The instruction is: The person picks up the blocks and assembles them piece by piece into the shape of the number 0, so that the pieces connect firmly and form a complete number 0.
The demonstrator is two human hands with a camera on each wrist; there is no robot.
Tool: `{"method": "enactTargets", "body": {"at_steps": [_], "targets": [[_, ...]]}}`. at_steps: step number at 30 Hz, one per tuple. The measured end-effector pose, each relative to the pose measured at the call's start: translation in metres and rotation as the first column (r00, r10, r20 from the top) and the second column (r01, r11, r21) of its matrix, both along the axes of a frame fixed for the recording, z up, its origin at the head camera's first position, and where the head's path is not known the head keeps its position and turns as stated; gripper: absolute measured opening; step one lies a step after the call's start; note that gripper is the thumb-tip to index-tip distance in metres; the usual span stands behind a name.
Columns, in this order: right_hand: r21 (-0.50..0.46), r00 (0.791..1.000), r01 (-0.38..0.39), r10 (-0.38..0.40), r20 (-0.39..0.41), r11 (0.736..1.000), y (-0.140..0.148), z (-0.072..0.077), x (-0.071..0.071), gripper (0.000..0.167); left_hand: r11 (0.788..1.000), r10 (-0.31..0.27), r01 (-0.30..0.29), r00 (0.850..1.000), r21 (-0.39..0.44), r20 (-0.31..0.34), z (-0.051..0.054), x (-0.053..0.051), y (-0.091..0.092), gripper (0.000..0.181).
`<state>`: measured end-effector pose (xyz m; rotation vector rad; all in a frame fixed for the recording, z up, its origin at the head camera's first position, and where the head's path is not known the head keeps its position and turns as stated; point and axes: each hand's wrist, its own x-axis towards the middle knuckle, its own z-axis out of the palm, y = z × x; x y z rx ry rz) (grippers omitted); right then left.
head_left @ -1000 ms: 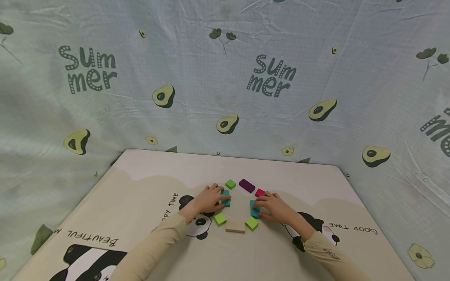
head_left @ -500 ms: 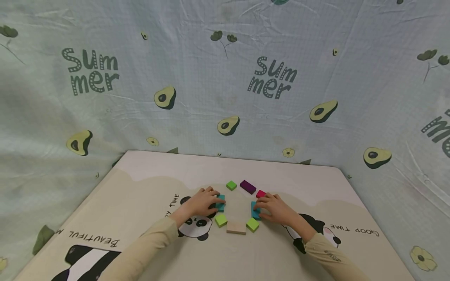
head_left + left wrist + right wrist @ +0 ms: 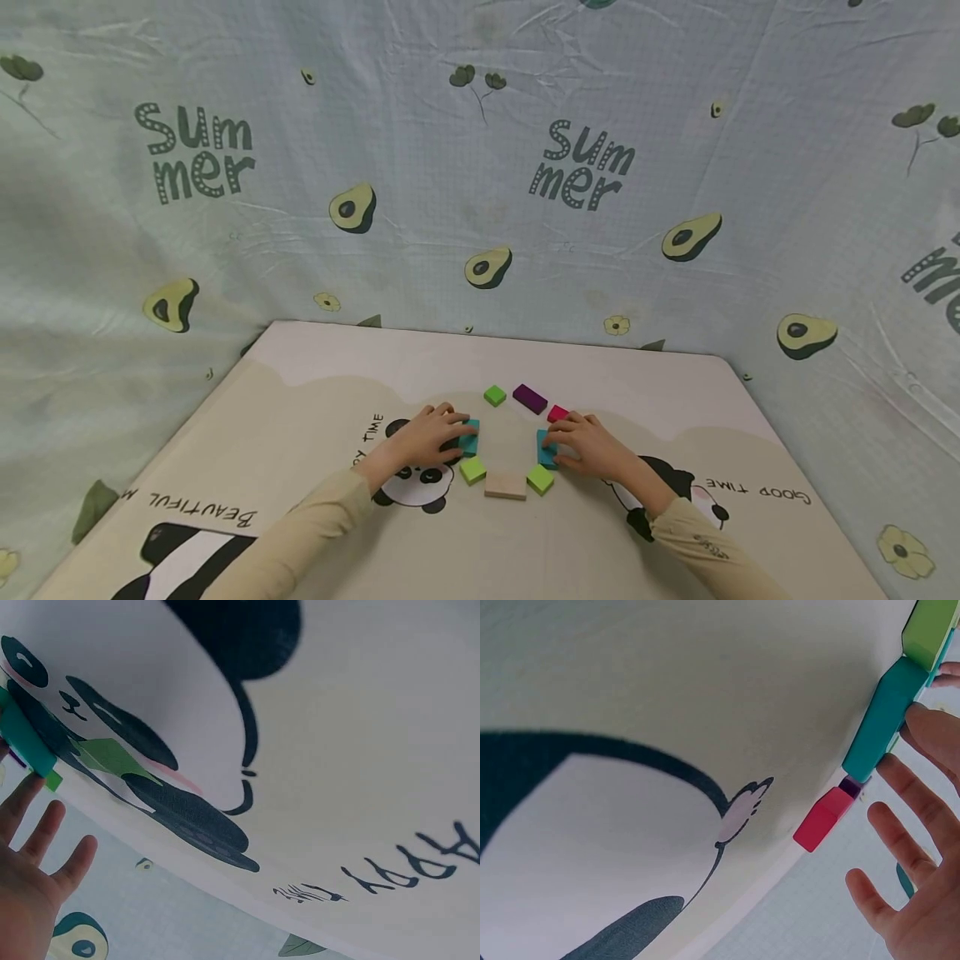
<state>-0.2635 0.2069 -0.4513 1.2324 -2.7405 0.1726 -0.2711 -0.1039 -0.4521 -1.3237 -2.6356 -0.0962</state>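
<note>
In the head view, my left hand [image 3: 427, 436] holds a teal block [image 3: 469, 446] by thumb and fingers on the left of a ring of blocks. My right hand [image 3: 590, 443] holds another teal block [image 3: 546, 458] on the ring's right side. In the right wrist view, thumb and index finger touch that teal block [image 3: 885, 716], while the other fingers [image 3: 900, 844] reach out free. Part of the left teal block [image 3: 28, 739] shows at the edge of the left wrist view, with a fingertip against it; the left thumb is hidden there.
Around the ring lie a green block [image 3: 495, 396], a purple block [image 3: 530, 398], a pink block [image 3: 557, 413], two lime blocks [image 3: 473, 471] [image 3: 540, 479] and a plain wooden block [image 3: 506, 485]. Behind the panda-printed table [image 3: 450, 550] hangs a printed curtain [image 3: 420, 150].
My left hand has drawn its teal block leftward and slightly nearer, close to the left lime block. My right hand stays on its block.
</note>
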Motion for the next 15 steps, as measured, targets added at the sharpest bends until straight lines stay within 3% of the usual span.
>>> {"method": "enactTargets", "body": {"at_steps": [15], "targets": [[-0.016,1.0,-0.001,0.001,-0.015,1.0,-0.0003,0.0003,0.0016,0.02,1.0,0.008,-0.008,1.0,-0.004,0.012,0.0008,0.0021,-0.0009,0.037]]}}
